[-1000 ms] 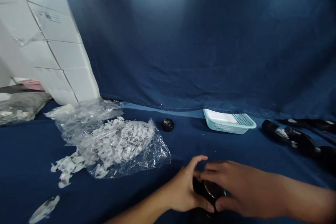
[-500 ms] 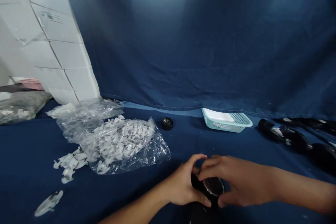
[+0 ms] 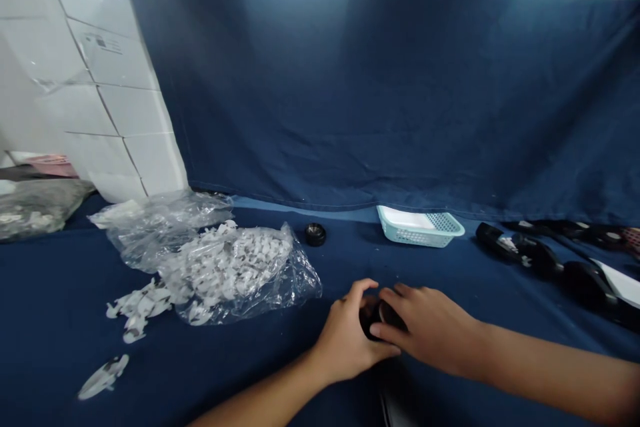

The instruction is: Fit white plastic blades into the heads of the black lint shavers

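Note:
Both my hands meet low in the middle of the blue cloth. My left hand (image 3: pixel 350 340) curls round a small round black object (image 3: pixel 374 317), thumb on top. My right hand (image 3: pixel 430 330) closes over the same object from the right, and its fingers cover most of it. A second small black round piece (image 3: pixel 315 234) lies alone farther back on the cloth. To the left a clear plastic bag (image 3: pixel 235 267) holds several small white pieces, with more white pieces (image 3: pixel 137 307) spilled beside it.
A pale green basket (image 3: pixel 420 227) stands at the back. Black bottles (image 3: pixel 540 257) lie at the right. White foam boxes (image 3: pixel 100 80) lean at the left, with a grey bag (image 3: pixel 35 207) below them. A blue cloth hangs as a backdrop (image 3: pixel 380 93).
My two hands have closed tighter over the black object, so less of it shows, and they sit a little higher in view as the camera tilted up.

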`<state>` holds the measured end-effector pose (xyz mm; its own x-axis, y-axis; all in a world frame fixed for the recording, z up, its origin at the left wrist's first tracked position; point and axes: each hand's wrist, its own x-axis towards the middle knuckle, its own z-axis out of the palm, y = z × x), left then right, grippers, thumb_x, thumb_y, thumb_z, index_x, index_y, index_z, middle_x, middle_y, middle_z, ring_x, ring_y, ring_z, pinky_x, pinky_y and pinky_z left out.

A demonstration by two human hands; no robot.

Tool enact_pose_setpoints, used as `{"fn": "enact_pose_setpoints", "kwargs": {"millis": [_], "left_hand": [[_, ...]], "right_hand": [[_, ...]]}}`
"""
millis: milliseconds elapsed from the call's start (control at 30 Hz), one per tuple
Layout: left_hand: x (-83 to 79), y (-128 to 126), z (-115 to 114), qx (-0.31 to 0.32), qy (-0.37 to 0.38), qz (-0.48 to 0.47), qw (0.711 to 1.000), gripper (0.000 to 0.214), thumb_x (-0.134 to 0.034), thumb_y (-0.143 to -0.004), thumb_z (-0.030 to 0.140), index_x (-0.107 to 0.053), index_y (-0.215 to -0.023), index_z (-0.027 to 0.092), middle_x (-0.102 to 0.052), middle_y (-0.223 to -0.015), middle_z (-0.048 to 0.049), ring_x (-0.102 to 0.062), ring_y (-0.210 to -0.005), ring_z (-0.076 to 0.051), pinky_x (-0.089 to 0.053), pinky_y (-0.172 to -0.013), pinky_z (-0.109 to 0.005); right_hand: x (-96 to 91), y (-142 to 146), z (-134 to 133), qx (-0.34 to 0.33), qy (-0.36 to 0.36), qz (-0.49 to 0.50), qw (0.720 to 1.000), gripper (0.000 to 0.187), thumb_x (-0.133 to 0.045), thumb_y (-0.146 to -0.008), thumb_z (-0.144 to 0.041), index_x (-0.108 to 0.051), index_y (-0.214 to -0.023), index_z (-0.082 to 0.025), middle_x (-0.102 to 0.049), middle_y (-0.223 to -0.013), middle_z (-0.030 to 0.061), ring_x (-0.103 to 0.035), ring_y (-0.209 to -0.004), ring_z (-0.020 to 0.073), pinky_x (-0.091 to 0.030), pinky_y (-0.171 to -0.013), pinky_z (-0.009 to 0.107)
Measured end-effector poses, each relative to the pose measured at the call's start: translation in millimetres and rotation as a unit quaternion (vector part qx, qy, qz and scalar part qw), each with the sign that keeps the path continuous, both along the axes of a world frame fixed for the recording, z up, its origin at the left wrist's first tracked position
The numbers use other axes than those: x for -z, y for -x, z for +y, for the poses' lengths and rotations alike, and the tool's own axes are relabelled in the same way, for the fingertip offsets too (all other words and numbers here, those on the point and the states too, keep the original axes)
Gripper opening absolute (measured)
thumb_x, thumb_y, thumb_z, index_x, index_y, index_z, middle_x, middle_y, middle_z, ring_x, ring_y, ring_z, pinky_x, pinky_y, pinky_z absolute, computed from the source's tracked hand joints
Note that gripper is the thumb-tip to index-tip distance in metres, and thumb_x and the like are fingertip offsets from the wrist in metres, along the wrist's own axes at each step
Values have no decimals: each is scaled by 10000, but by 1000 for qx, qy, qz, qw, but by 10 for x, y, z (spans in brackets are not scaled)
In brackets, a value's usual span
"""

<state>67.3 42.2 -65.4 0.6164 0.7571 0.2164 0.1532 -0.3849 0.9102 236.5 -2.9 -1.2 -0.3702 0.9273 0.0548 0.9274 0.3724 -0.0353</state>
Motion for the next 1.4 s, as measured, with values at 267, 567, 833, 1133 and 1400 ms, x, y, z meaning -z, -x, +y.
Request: {"fn": "enact_pose_setpoints", "kwargs": {"millis": [267, 567, 833, 1133, 1400], "left_hand": [[47, 27, 34, -57, -102, -4, 993, 696, -778, -676, 296, -414, -1266, 235, -668, -1144, -74, -634, -1063, -242, -486, -942, -368], [-18, 65, 42, -107, -253, 21, 961, 488, -654, -736, 165, -513, -1201, 210, -686, -1062, -67, -640, -942, -238, -515, -851, -370], [-56, 128, 43, -126, -331, -56, 934, 577, -733, -775, 262, -496, -1301, 268, -664, -1209, -52, -625, -1087, -249, -441, -1010, -426], [-90, 132, 78, -106, -283, -32, 953, 587, -737, -793, 358, -466, -1304, 255, -566, -1292, -86, -553, -1168, -249, -480, -994, -440], [-164, 249, 231, -88, -320, 22, 943, 536, -659, -871, 288, -440, -1360, 268, -518, -1374, -74, -512, -1258, -233, -463, -1056, -435]], "right_hand": [[-180, 17, 29, 29, 41, 51, 997, 370, -605, -815, -379, -581, -1128, -184, -711, -928, 95, -710, -760, 263, -422, -599, 307], [-175, 172, 36, 82, -18, 42, 996, 409, -545, -832, -509, -574, -1032, -153, -738, -877, 127, -716, -731, 324, -410, -562, 333], [-18, -68, 34, 174, 205, 541, 797, 604, -281, -922, -656, -456, -1328, -243, -705, -1037, 84, -660, -925, 268, -493, -750, 389], [505, 48, -38, 165, 521, 736, 400, 856, -308, -786, -829, -710, -875, -78, -748, -723, 149, -705, -623, 201, -526, -699, 317], [341, -5, 118, 160, 228, 722, 634, 534, -469, -903, -602, -406, -1380, -371, -667, -1167, 27, -668, -704, 162, -542, -702, 356]]}}
